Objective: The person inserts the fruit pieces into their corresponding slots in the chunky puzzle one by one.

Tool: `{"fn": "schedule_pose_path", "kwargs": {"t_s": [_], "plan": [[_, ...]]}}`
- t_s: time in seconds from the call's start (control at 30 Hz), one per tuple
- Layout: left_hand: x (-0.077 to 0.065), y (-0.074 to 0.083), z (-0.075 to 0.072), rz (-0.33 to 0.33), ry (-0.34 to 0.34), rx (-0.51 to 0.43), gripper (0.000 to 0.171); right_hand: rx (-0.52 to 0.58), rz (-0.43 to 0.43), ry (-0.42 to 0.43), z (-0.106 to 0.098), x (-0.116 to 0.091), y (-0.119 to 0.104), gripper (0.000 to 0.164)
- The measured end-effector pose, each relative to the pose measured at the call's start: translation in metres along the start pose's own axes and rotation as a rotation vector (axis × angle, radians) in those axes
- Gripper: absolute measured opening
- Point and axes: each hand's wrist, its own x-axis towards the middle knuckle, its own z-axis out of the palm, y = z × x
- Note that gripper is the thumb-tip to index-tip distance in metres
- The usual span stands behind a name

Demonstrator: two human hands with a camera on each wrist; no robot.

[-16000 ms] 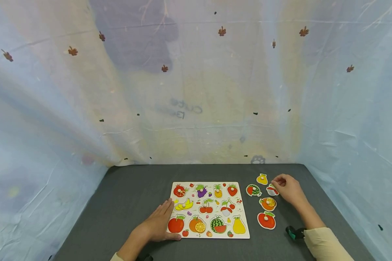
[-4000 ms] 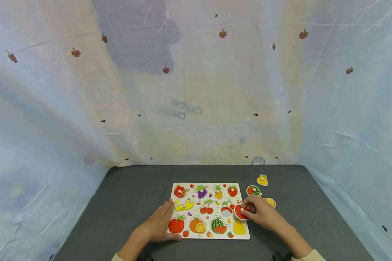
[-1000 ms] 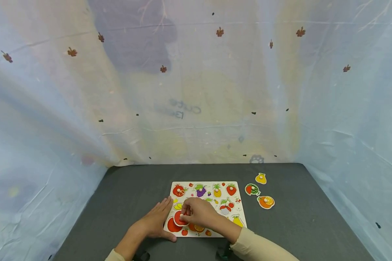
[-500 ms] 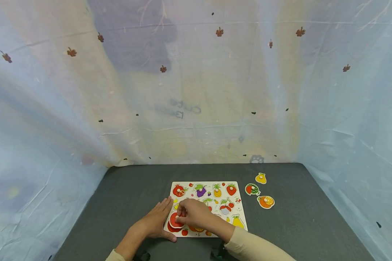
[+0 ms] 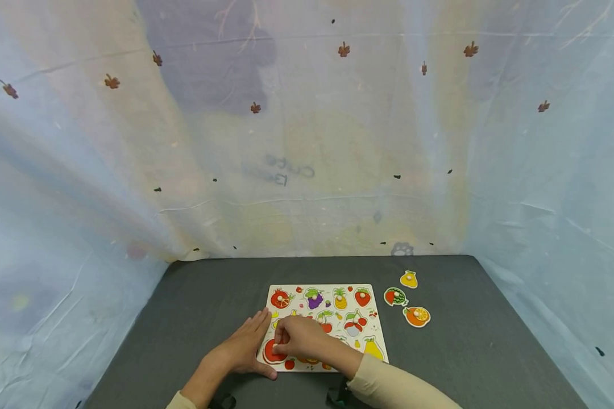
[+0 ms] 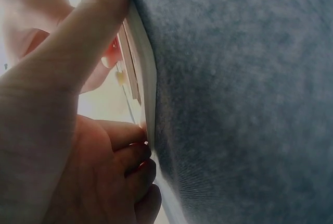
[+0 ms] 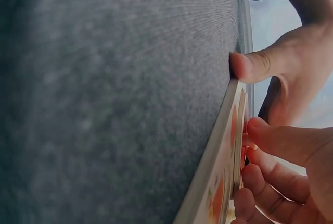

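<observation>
In the head view, a white fruit puzzle board (image 5: 322, 287) lies on a dark grey table. My right hand (image 5: 307, 339) pinches the knob of the red apple puzzle piece (image 5: 271, 353), which sits over the printed apple at the board's lower left corner. The right wrist view shows thumb and fingertips at the knob, with the apple piece (image 7: 239, 146) close against the board's face. Along the left edge my left hand (image 5: 239, 345) rests with straight fingers, its thumb at the near corner. The right hand and forearm hide part of the bottom and middle rows.
Right of the board lie three loose pieces: a pear (image 5: 409, 279), a watermelon (image 5: 395, 296) and an orange (image 5: 417, 317). Pieces such as the grapes (image 5: 314, 299) and strawberry (image 5: 362, 297) sit in the board. A patterned curtain (image 5: 307, 142) hangs behind the table.
The right hand earlier reached among the loose pieces, then brought the apple piece leftward across the board. Over the last second it lowered onto the printed apple. The left hand stayed put.
</observation>
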Motion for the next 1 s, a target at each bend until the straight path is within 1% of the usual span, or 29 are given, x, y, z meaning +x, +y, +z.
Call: {"fn": "schedule_pose_path", "kwargs": {"t_s": [0.1, 0.17, 0.2, 0.3, 0.6, 0.8, 1.0], "plan": [[-0.002, 0.008, -0.005, -0.016, -0.009, 0.011, 0.14, -0.006, -0.008, -0.001, 0.001, 0.001, 0.0, 0.024], [-0.003, 0.01, -0.005, -0.02, -0.011, 0.03, 0.138, -0.009, -0.012, -0.002, 0.002, 0.002, -0.001, 0.024], [-0.003, 0.012, -0.007, -0.032, -0.013, 0.024, 0.138, -0.005, -0.014, -0.002, 0.003, 0.002, -0.001, 0.023], [-0.003, 0.015, -0.007, -0.03, -0.013, 0.042, 0.137, 0.009, -0.018, -0.008, 0.003, 0.002, -0.001, 0.023], [-0.002, 0.014, -0.007, -0.027, -0.015, 0.045, 0.136, 0.01, -0.01, -0.015, 0.001, 0.0, -0.003, 0.022], [-0.003, 0.014, -0.007, -0.03, -0.017, 0.041, 0.136, 0.01, 0.002, -0.041, -0.003, -0.003, -0.005, 0.023], [-0.004, 0.015, -0.007, -0.037, -0.014, 0.036, 0.136, -0.049, 0.0, -0.041, -0.006, -0.007, -0.003, 0.022]]}}
